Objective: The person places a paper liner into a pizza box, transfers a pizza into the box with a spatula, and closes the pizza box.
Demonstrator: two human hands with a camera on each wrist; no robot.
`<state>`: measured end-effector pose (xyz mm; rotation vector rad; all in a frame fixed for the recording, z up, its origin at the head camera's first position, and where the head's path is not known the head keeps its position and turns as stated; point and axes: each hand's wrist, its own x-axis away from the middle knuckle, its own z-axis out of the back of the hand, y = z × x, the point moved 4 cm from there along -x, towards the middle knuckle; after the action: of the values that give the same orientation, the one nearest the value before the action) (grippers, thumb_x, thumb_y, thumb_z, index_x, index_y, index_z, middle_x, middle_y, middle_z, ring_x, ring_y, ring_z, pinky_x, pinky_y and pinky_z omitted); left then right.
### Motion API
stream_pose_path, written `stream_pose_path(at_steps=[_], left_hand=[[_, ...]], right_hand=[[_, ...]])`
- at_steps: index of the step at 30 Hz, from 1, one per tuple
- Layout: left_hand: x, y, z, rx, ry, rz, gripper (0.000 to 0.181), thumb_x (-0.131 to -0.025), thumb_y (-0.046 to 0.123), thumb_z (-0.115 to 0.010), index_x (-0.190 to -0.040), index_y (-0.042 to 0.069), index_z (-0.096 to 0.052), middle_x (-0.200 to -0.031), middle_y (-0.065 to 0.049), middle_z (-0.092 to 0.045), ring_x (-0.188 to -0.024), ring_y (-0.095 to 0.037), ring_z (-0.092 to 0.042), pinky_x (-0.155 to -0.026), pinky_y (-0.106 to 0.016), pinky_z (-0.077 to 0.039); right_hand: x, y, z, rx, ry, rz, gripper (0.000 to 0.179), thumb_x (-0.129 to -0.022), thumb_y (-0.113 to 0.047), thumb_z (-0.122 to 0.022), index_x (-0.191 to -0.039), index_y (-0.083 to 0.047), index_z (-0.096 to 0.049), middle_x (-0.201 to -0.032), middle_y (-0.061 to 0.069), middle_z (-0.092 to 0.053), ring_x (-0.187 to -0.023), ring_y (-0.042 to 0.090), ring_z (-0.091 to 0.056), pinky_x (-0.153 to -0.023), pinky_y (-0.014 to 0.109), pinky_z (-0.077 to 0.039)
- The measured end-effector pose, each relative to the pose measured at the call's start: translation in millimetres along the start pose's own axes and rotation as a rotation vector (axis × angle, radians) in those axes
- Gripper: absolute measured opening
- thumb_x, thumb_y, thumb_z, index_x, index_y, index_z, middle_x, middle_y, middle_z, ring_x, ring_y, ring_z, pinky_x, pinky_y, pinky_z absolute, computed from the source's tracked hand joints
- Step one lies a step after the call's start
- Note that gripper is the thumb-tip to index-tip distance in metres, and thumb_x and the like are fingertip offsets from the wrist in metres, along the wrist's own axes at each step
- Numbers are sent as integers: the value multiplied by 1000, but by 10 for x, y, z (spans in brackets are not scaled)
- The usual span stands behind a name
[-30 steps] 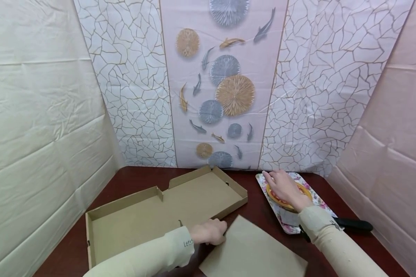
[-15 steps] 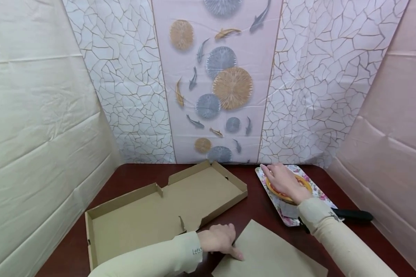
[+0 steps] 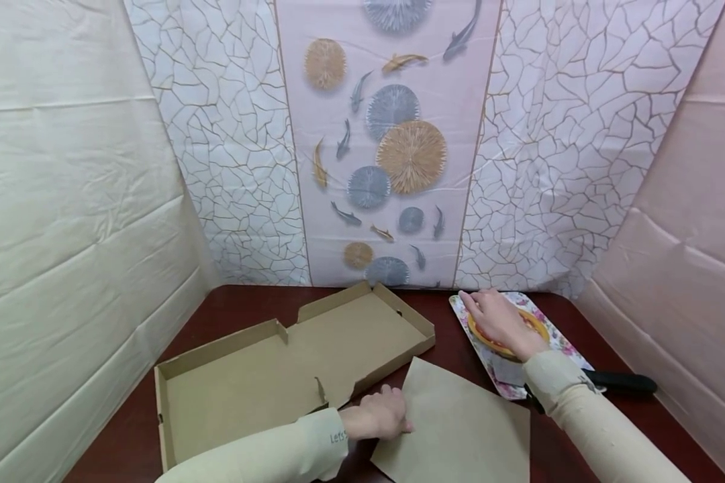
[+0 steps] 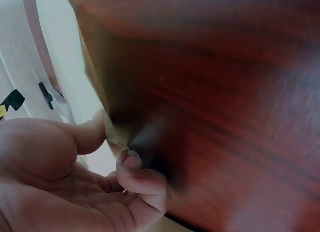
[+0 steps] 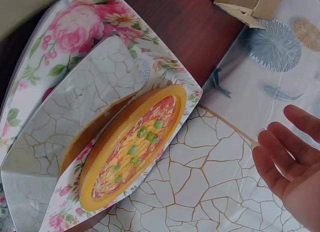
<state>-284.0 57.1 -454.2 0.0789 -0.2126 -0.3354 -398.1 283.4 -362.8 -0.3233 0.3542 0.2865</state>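
Note:
My left hand [image 3: 377, 412] pinches the left edge of a flat square cardboard sheet [image 3: 465, 422] at the front of the table. In the left wrist view, the thumb and curled fingers of the left hand [image 4: 90, 187] meet at that edge. Farther back on the right, my right hand [image 3: 498, 318] hovers over a round toy pizza [image 3: 534, 322] on a floral tray [image 3: 564, 345]. The right wrist view shows the right hand [image 5: 292, 162] with loosely bent fingers, apart from the pizza [image 5: 132, 149]. A shiny-bladed pizza server [image 5: 95, 87] lies beside the pizza.
An unfolded cardboard pizza box [image 3: 350, 335] lies left of the sheet, its low walls raised and one front flap torn or bent. The server's black handle [image 3: 625, 382] juts past the tray toward the right cloth wall. A patterned cloth [image 3: 532, 168] hangs behind the table.
The cardboard sheet first slid right, then turned and shifted back toward the rear left. My left thumb, stretched out half a second ago, has drawn in at its edge. The right hand stays over the pizza.

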Motion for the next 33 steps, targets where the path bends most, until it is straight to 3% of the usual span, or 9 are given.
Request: stream_pose_path(at_steps=[4, 8, 12, 16, 21, 27, 33], left_hand=[[25, -10, -18, 39, 31, 6, 40, -91, 38, -64, -110, 4, -56, -96, -8, -51, -77, -21, -55, -68, -34, -48], [46, -36, 22, 116, 56, -5, 34, -93, 30, -60, -114, 5, -53, -99, -9, -57, -81, -23, -59, -69, -36, -49], [55, -68, 93, 219, 77, -40, 24, -95, 26, -56, -107, 6, -51, -88, -8, -61, -71, -20, -59, -61, -35, -47], [73, -106, 160, 372, 93, -100, 13, -93, 18, -55, -98, 6, -50, -68, -3, -52, -54, -17, -47, -48, -30, -36], [78, -179, 179, 578, 109, -135, 20, -81, 6, -67, -95, 4, -52, -68, 0, -49, -55, -13, -43, -48, -26, -34], [66, -214, 194, 846, 69, -118, 13, -75, -5, -73, -81, -1, -62, -72, -1, -55, -61, -14, -47, -52, -25, -37], [45, -258, 262, 951, 57, -157, 4, -81, -6, -66, -81, -2, -65, -72, -1, -58, -61, -13, -45, -54, -24, -37]], right_hand=[[-6, -6, -6, -7, 13, 24, 53, -105, -38, -34, -81, -7, -68, -80, 11, -67, -95, 37, -63, -87, 52, -45], [-1, -3, -6, 0, 27, 45, 51, -105, -37, -34, -70, -13, -62, -64, 2, -57, -83, 29, -63, -78, 46, -44], [9, -2, -1, 5, 37, 56, 50, -105, -36, -35, -66, -15, -59, -60, -1, -53, -79, 26, -62, -75, 45, -44], [10, 6, 0, 3, 47, 55, 49, -105, -36, -35, -70, -14, -62, -63, 1, -57, -81, 28, -64, -77, 45, -45], [16, 5, 15, -3, 55, 63, 48, -104, -35, -36, -76, -12, -67, -69, 3, -63, -88, 32, -67, -81, 50, -49], [25, -10, 56, 4, 27, 47, 51, -105, -37, -35, -65, -13, -58, -57, 0, -50, -64, 20, -58, -71, 41, -46], [37, -33, 91, -5, 11, 44, 53, -105, -40, -32, -62, -14, -50, -55, 0, -45, -54, 15, -45, -66, 36, -41]])
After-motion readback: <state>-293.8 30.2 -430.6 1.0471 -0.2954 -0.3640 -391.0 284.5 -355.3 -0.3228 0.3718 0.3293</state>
